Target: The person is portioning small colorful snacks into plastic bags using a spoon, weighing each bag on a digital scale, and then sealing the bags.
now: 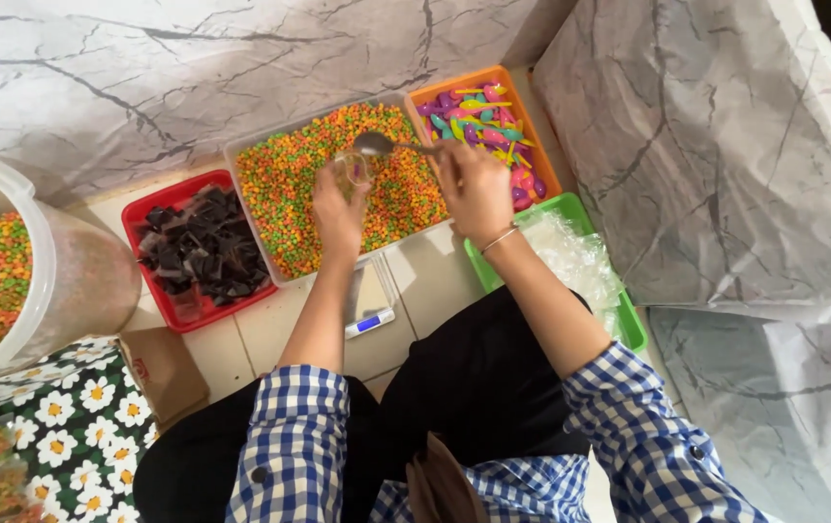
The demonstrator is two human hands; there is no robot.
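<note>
My left hand (338,213) holds a small clear cup (350,170) over a large tray of tiny orange, green and yellow pellets (285,184). Just to the right, my right hand (474,189) grips a metal spoon (377,144), whose bowl hovers just above the cup's mouth. Whether the spoon carries pellets I cannot tell. Both forearms reach out from blue checked sleeves over my black-clad lap.
A red tray of dark lids (198,247) lies left, an orange tray of coloured plastic spoons (493,121) right, a green tray of clear bags (580,257) nearer. A small scale (369,300) sits below the tray. A big tub of pellets (9,271) stands far left.
</note>
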